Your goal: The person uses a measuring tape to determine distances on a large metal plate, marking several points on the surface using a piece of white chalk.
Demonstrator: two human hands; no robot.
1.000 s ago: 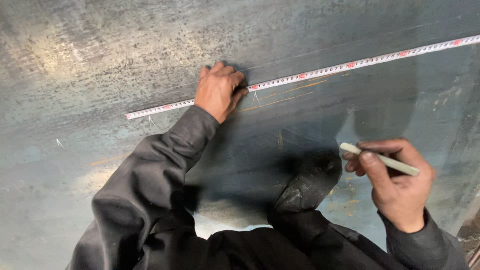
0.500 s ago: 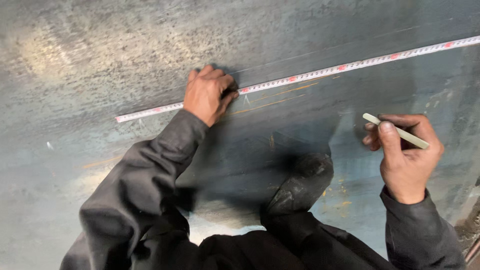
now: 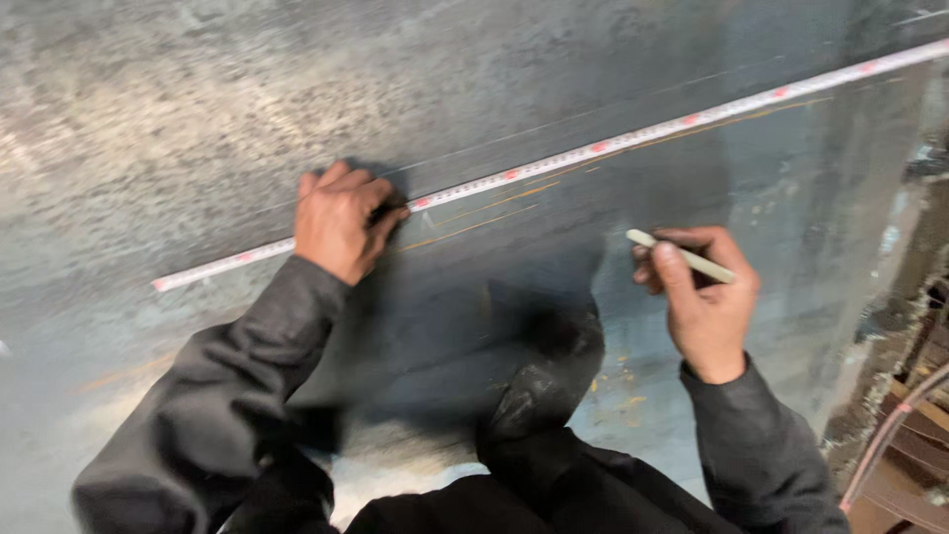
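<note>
A large grey-blue steel plate (image 3: 198, 109) fills the view. A white measuring tape (image 3: 633, 133) with red marks runs across it from lower left to upper right. My left hand (image 3: 341, 220) presses down on the tape near its left part. My right hand (image 3: 702, 297) is off the tape, lower right, gripping a pale marking stick (image 3: 682, 256) that points left. Faint orange lines (image 3: 494, 203) lie just below the tape. My dark shoe (image 3: 544, 381) rests on the plate between my arms.
The plate's right edge (image 3: 870, 326) drops off to rusty debris. A reddish hose or cable (image 3: 890, 435) curves at the bottom right corner. Both my sleeves are dark grey.
My right hand with the marking stick has risen toward the tape. My left hand stays pressed on the tape; the view has shifted slightly.
</note>
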